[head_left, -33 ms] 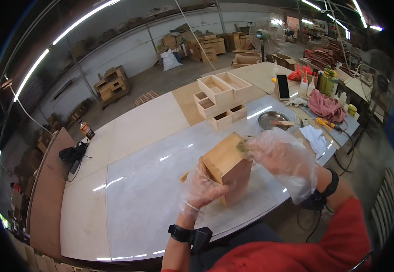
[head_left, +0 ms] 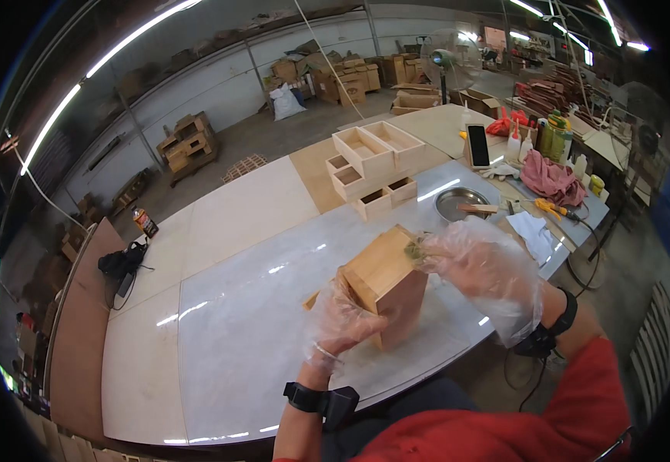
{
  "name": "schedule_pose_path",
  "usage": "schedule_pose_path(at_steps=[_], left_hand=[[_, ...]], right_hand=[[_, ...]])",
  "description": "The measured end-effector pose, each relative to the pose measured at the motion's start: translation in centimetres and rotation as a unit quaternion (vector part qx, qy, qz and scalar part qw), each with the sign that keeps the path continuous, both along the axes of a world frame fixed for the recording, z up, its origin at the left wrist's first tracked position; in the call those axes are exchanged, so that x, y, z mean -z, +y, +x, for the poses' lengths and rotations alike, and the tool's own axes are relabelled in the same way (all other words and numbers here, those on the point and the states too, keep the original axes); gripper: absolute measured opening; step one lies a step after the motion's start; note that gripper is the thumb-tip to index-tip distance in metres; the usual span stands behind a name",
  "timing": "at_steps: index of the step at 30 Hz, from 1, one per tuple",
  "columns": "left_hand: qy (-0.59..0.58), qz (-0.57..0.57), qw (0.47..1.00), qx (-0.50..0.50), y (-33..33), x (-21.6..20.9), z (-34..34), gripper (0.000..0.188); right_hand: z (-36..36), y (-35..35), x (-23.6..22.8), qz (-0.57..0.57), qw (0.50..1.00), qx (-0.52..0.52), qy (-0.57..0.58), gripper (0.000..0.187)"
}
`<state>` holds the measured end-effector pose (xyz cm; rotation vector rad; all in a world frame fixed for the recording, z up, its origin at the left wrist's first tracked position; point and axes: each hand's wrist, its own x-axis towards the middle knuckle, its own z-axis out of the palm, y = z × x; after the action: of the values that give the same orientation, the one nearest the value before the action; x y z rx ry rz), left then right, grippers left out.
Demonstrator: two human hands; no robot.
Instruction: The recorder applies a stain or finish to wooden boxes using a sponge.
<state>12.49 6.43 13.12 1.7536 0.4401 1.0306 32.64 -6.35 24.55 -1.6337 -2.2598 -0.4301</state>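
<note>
A plain wooden box (head_left: 385,281) stands on end on the glossy white table (head_left: 235,323), right in front of me. My left hand (head_left: 339,319), in a clear plastic glove, grips the box's lower left side. My right hand (head_left: 481,266), also gloved, pinches a small greenish pad (head_left: 414,248) and presses it against the box's upper right corner. A thin wooden piece (head_left: 312,299) pokes out on the table behind my left hand.
Several open wooden boxes (head_left: 370,165) are stacked further back. To the right lie a metal bowl (head_left: 458,202), a propped phone (head_left: 477,146), a pink cloth (head_left: 551,179), bottles (head_left: 551,135) and white rags (head_left: 531,231). A black tool (head_left: 123,262) sits at the left edge.
</note>
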Motion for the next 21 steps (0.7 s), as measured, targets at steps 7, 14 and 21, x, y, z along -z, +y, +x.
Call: schedule_pose_path(at_steps=[7, 14, 21], left_hand=[[0.061, 0.004, 0.998, 0.001, -1.1, -0.8, -0.4, 0.073], [0.12, 0.082, 0.989, 0.0, -0.7, -1.7, -0.3, 0.072], [0.034, -0.007, 0.999, -0.038, -1.2, -0.3, -0.2, 0.073]], right_hand=[[2.2, 3.6, 1.2, -0.035, 0.964, -0.025, 0.261, 0.032], [-3.0, 3.0, 3.1, 0.077, 0.98, -0.182, -0.013, 0.014], [-0.8, 0.6, 1.4, 0.137, 0.987, -0.08, 0.015, 0.016]])
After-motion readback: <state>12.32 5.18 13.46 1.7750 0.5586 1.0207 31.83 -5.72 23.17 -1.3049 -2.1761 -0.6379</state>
